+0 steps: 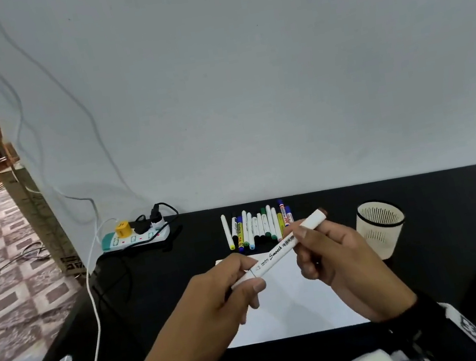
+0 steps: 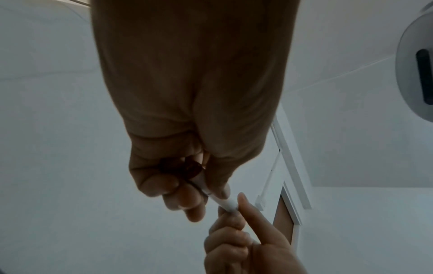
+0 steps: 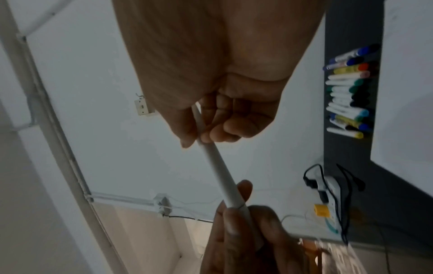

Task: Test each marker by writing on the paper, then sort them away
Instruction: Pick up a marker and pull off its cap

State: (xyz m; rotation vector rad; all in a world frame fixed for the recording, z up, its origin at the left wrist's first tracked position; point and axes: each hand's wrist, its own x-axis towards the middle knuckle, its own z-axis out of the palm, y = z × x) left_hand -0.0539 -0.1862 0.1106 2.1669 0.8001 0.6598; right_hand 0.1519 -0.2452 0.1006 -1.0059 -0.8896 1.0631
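Clearly, the largest thing is the black surface [image 1: 184, 282], and on it lies the white paper [image 1: 298, 311], just in front of the person. As far as the head view shows, the sheet carries no mark, so I judge that the testing has hardly begun. Behind the paper, near the wall, the row of markers [image 1: 258, 228] lies side by side, all pointing toward the person and away — none looks sorted yet. To the right of the paper stands the slotted cup [image 1: 381, 227], upright; what is inside I cannot tell, but it is probably the place for sorting. A power strip [image 1: 135, 237] with plugs sits at the far left corner of the surface.

Above the paper, not touching it, both hands hold one white marker [image 1: 279, 250]. Its long axis runs diagonally: the near end points down and left toward the person, the far end up and right toward the cup. The left hand [image 1: 207, 307] is closed around the near end, thumb and fingers curled on what seems to be the cap. The right hand [image 1: 337, 261] pinches the barrel near the far end, with its other fingers curled below. It looks like the cap is about to be pulled off — so uncapping, writing and sorting are all left to do.
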